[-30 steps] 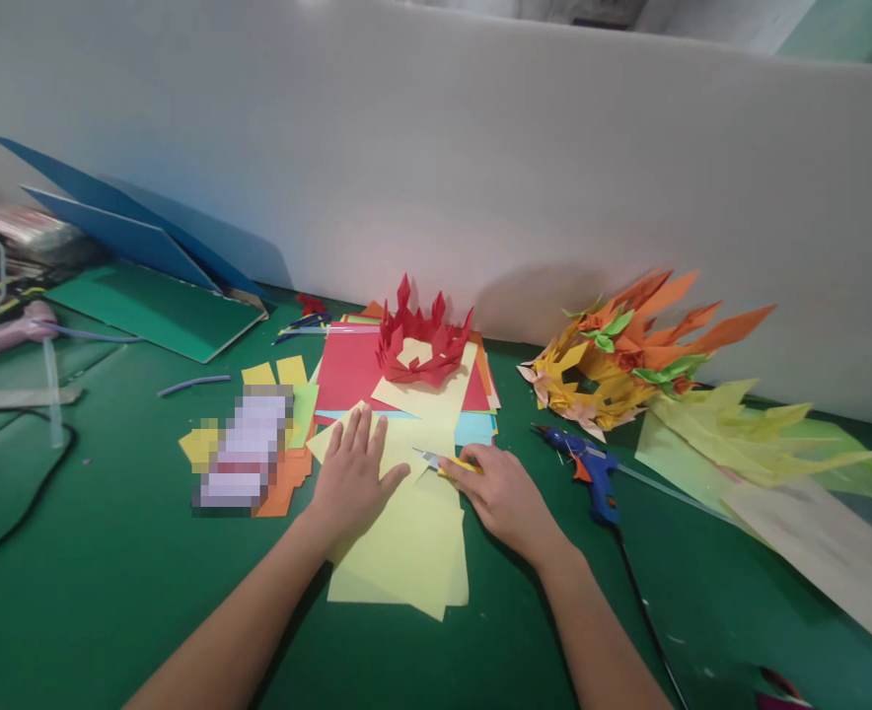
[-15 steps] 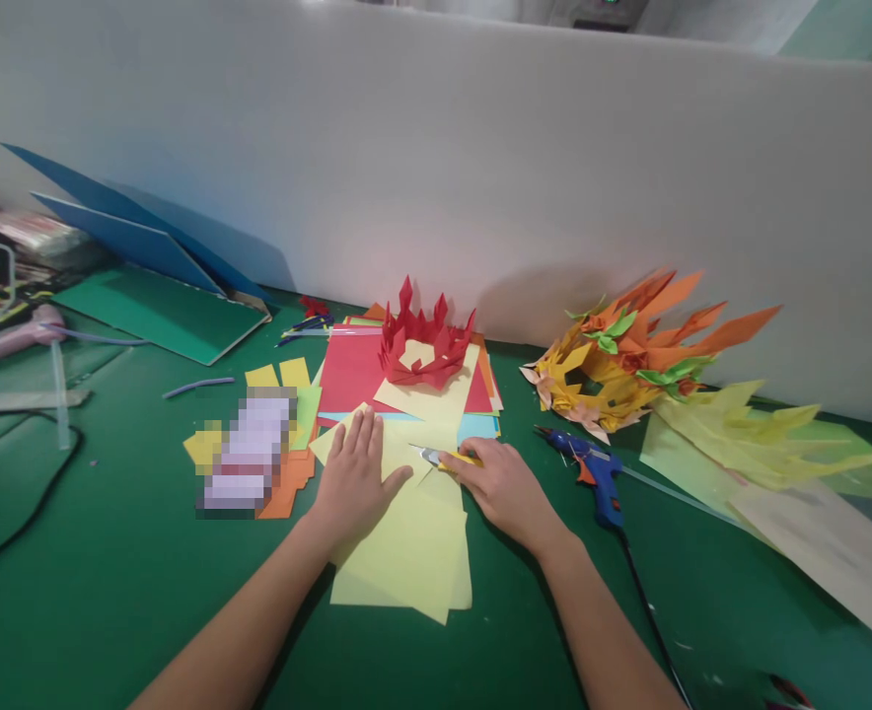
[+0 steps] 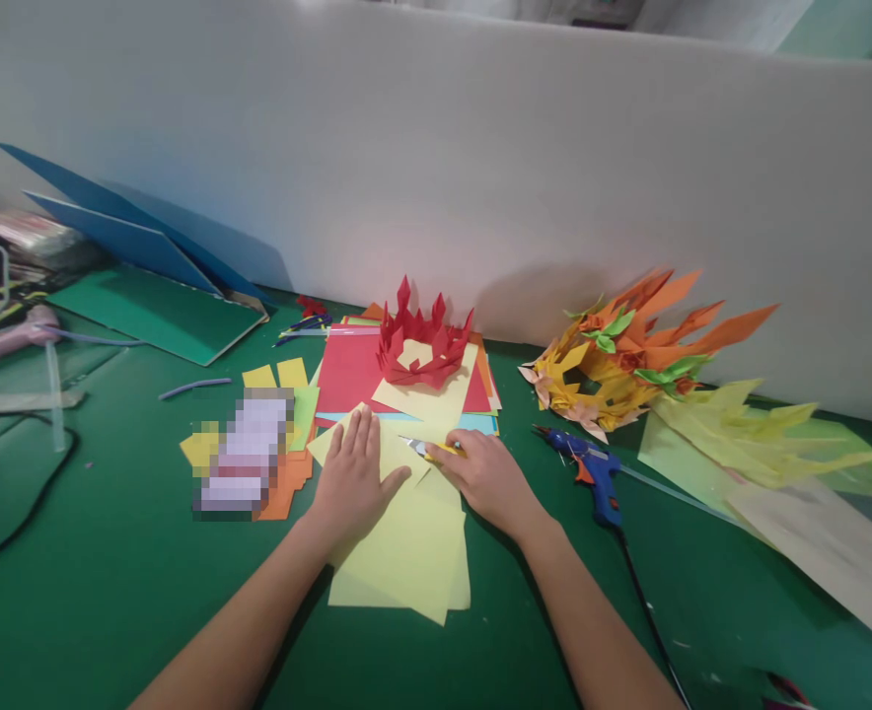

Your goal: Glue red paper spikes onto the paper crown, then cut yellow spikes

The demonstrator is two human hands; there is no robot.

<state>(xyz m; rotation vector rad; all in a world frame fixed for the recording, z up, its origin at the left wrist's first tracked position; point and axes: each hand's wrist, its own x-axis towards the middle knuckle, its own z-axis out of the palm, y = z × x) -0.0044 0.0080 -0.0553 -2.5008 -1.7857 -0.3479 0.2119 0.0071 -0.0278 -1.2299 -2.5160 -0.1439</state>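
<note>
My left hand (image 3: 352, 473) lies flat with fingers stretched out, pressing on pale yellow paper (image 3: 399, 552). In my right hand (image 3: 480, 478) is a yellow utility knife (image 3: 432, 451), its blade pointing left and lying low over the paper just right of my left fingers. A short slit or folded edge shows in the sheet below the blade. Beyond both hands a red paper crown (image 3: 422, 345) stands on a yellow sheet over a stack of coloured paper (image 3: 347, 370).
A blue glue gun (image 3: 599, 478) with a black cord lies to the right, before orange and yellow paper crowns (image 3: 628, 360). On the left are a blurred-out lilac object (image 3: 248, 454), paper squares (image 3: 292, 373), a pink glue gun (image 3: 18, 335) and folded boards (image 3: 162, 306). A white partition (image 3: 436, 158) rises behind.
My right hand has slid the knife a little to the left, toward my left hand. My left hand stays flat on the paper, and the view has shifted slightly.
</note>
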